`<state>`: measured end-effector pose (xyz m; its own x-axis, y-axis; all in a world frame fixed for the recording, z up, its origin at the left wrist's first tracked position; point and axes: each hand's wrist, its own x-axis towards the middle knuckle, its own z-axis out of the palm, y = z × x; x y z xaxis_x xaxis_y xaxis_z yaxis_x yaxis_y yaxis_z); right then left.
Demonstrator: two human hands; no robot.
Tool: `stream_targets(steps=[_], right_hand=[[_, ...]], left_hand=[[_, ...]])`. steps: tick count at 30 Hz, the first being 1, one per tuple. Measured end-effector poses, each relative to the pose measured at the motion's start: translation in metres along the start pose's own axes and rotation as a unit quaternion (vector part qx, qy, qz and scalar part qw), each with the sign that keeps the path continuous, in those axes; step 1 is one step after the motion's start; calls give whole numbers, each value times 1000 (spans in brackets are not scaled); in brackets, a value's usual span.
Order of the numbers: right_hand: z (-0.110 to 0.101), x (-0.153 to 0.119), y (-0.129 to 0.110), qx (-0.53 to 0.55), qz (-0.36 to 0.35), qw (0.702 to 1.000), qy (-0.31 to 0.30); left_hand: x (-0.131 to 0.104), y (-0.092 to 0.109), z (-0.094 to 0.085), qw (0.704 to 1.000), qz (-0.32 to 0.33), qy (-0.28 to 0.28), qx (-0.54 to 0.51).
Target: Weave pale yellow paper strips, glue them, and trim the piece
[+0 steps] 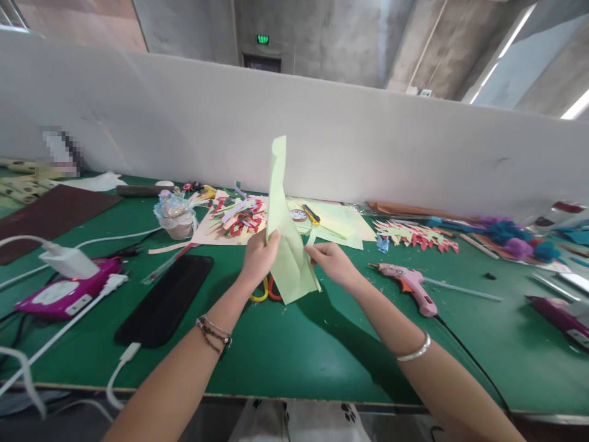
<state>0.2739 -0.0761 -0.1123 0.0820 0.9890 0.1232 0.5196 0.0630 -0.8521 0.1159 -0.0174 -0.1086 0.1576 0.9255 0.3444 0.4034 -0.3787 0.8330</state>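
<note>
A light green sheet of paper [288,258] stands upright above the table, folded or bent, its tall top edge curling. My left hand [260,261] is closed on the sheet's left edge, thumb on the near face. My right hand [334,263] pinches a narrow strip of the same green paper [313,234] at the right side. Whether that strip is joined to the sheet I cannot tell. Behind the sheet's lower part, scissors with yellow and red handles [261,296] lie on the table, their blades hidden.
Left on the green table [276,362] are a black phone [165,301], a purple power strip [69,291] and cables. Paper scraps [242,215], a decorated pot [177,218] and a cutter [311,213] lie behind. A pink glue gun [409,285] is on the right.
</note>
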Motion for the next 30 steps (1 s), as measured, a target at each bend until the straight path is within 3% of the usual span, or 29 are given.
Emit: stream_targets(steps=[8,15,30], right_hand=[[-5,-2,6,62,44,997,12],[2,-3,0,-72,31,997,16],[-4,-1,12,36,40,999,-5]], left_hand=[[5,-5,-3,999,-8,34,-9],[5,-6,-3,999,-11,47,-11],[20,-21,-10,993,-12,88,-81]])
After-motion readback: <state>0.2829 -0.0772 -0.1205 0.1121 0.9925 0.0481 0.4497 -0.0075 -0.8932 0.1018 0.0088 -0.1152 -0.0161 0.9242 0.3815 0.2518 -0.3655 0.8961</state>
